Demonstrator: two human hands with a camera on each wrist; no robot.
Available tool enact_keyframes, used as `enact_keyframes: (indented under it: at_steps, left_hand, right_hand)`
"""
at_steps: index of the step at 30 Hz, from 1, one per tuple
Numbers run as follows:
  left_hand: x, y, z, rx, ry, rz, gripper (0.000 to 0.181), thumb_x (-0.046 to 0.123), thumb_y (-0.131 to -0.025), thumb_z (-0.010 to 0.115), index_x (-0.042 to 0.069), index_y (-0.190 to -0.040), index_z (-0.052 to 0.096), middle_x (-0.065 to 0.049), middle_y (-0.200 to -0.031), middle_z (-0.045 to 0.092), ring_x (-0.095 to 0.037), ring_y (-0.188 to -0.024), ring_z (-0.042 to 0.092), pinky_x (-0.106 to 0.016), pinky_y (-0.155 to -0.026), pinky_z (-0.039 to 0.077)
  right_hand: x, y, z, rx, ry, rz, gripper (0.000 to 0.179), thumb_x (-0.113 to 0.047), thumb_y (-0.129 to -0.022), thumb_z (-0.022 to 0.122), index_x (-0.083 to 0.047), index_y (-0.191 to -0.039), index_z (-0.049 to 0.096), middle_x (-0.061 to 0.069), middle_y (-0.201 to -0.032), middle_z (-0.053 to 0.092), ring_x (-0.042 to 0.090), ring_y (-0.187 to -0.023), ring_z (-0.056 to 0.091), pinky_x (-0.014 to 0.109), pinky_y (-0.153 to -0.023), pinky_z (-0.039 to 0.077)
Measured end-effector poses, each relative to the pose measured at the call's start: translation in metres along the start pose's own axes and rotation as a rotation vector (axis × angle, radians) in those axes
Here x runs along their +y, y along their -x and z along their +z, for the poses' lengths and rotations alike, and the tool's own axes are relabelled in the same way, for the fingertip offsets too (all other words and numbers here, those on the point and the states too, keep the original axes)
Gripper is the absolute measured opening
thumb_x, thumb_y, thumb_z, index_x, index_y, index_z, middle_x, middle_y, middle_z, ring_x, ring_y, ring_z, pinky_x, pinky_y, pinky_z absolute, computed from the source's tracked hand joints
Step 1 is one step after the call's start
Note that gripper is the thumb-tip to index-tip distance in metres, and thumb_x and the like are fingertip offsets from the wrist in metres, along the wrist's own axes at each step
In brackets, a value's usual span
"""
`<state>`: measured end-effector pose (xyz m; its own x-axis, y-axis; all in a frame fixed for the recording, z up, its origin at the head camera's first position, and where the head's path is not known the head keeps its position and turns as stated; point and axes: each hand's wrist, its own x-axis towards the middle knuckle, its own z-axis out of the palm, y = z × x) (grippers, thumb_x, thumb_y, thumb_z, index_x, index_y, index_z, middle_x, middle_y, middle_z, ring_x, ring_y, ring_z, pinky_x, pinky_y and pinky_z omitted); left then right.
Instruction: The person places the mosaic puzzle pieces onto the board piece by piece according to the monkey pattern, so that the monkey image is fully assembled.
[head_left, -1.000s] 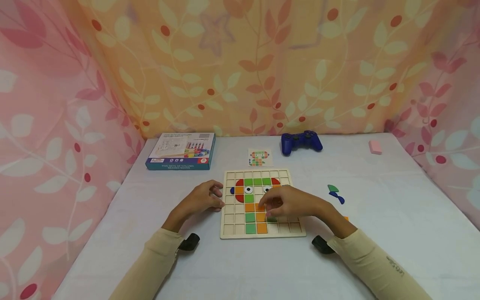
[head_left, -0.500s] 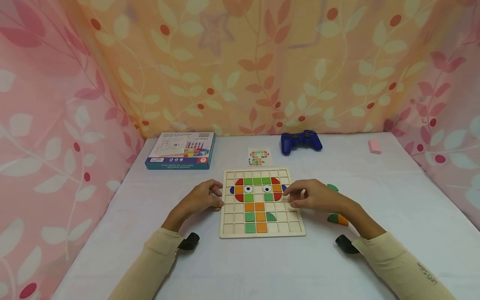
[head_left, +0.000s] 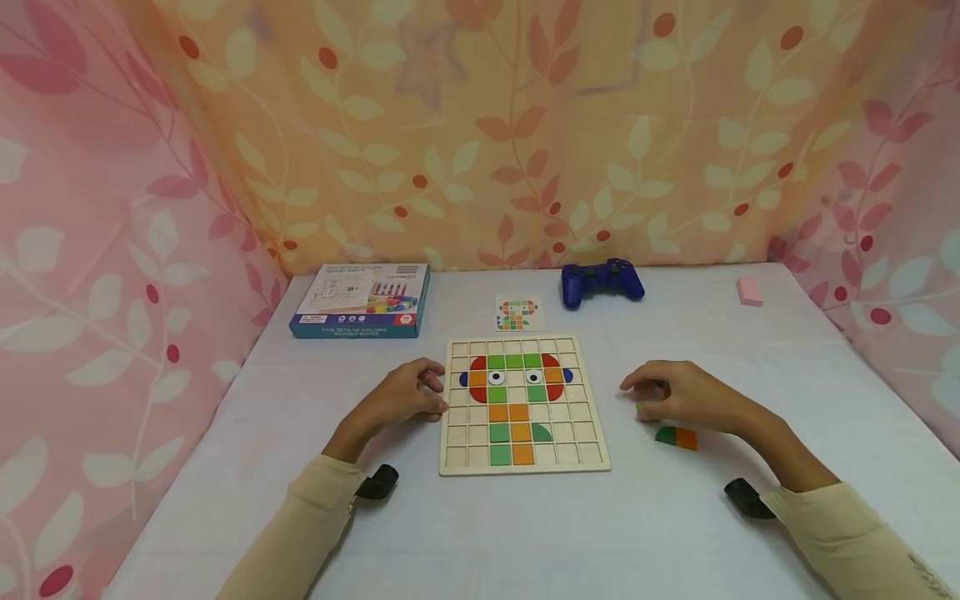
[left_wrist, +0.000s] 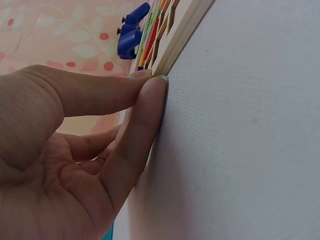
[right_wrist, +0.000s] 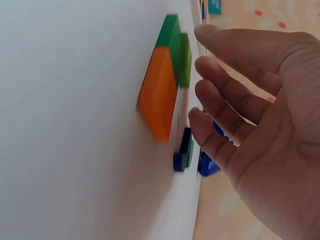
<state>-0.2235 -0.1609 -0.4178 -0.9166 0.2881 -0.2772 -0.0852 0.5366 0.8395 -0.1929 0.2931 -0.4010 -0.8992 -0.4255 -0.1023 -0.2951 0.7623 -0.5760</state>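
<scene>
My left hand (head_left: 401,392) touches the left edge of the wooden grid board (head_left: 581,442) with its thumb and fingertips; in the left wrist view they meet the board's rim. On the board lie colored tiles forming a figure with eye tiles, red curved corners and orange and green squares. Off to the right of the board, my right hand (head_left: 693,396) hovers over loose pieces, fingers loosely bent and holding nothing. Beside it lie a dark green piece (head_left: 665,435) and an orange piece (head_left: 686,439). A light green piece (right_wrist: 186,62) and a blue piece (right_wrist: 179,161) show in the right wrist view.
A small picture card (head_left: 519,313) lies behind the board, with a blue game controller (head_left: 602,283) to its right. A blue boxed set (head_left: 362,302) sits back left, and a pink block (head_left: 749,292) back right. Patterned curtains surround the white table.
My right hand has moved right, off the board to above the loose pieces, uncovering the tiles at the board's right side. The left hand has stayed at the board's edge.
</scene>
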Motion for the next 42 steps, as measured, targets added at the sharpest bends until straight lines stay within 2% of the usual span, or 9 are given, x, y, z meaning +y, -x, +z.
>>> enact_keyframes:
  at_steps: [4,9,16,22,25,32,42]
  left_hand:
    - [-0.001,-0.001,0.000,0.001,0.002,-0.003,0.059,0.003,-0.090,0.080,0.001,-0.144,0.054,-0.015,-0.117,0.063,-0.022,-0.091,0.068,-0.031,-0.081,0.065]
    - [0.000,-0.001,-0.001,0.001,0.002,-0.008,0.059,0.004,-0.091,0.080,0.002,-0.144,0.054,-0.014,-0.117,0.063,-0.023,-0.092,0.068,-0.030,-0.081,0.064]
    - [0.000,-0.001,0.000,0.006,0.005,-0.006,0.060,0.003,-0.090,0.081,0.002,-0.144,0.055,-0.014,-0.117,0.063,-0.023,-0.091,0.069,-0.030,-0.081,0.065]
    - [0.000,-0.001,0.002,0.011,0.000,-0.013,0.060,0.003,-0.090,0.081,0.002,-0.144,0.055,-0.014,-0.117,0.063,-0.022,-0.091,0.069,-0.030,-0.081,0.065]
    - [0.000,0.000,0.002,0.011,0.005,-0.009,0.059,0.003,-0.090,0.080,0.002,-0.144,0.055,-0.014,-0.117,0.063,-0.022,-0.091,0.069,-0.030,-0.081,0.065]
    - [0.001,0.001,0.001,0.004,0.008,0.003,0.059,0.002,-0.091,0.080,0.001,-0.144,0.054,-0.015,-0.117,0.063,-0.023,-0.091,0.069,-0.030,-0.081,0.065]
    - [0.001,0.001,0.002,0.000,0.019,-0.001,0.058,0.000,-0.091,0.079,0.001,-0.144,0.055,-0.015,-0.117,0.062,-0.023,-0.091,0.069,-0.030,-0.080,0.065]
  right_hand:
    - [0.005,0.008,-0.005,0.006,-0.009,0.000,0.034,-0.023,-0.088,0.085,-0.020,-0.121,0.076,-0.006,-0.113,0.072,0.016,-0.099,0.061,0.024,-0.085,0.052]
    - [0.010,0.013,-0.006,0.019,-0.016,-0.021,0.033,-0.019,-0.088,0.084,-0.018,-0.120,0.077,-0.007,-0.111,0.073,0.014,-0.099,0.062,0.025,-0.085,0.053]
    - [0.011,0.017,-0.006,0.021,0.025,0.011,0.031,-0.021,-0.089,0.083,-0.020,-0.119,0.077,-0.007,-0.114,0.072,0.016,-0.104,0.062,0.026,-0.089,0.054]
    - [0.010,0.021,-0.005,0.026,0.066,0.004,0.028,-0.026,-0.090,0.083,-0.023,-0.118,0.080,-0.004,-0.120,0.070,0.025,-0.119,0.061,0.038,-0.100,0.053]
    - [0.009,0.021,-0.004,0.036,0.098,-0.031,0.028,-0.029,-0.090,0.084,-0.022,-0.117,0.080,-0.005,-0.117,0.070,0.024,-0.116,0.061,0.040,-0.098,0.053]
    - [0.003,0.013,0.000,0.044,0.086,-0.067,0.029,-0.027,-0.090,0.084,-0.020,-0.117,0.080,-0.012,-0.108,0.071,0.011,-0.102,0.059,0.028,-0.089,0.053]
    - [-0.022,-0.012,0.014,0.012,0.095,-0.145,0.028,-0.026,-0.092,0.082,-0.017,-0.118,0.080,-0.013,-0.104,0.069,0.012,-0.097,0.056,0.028,-0.082,0.052]
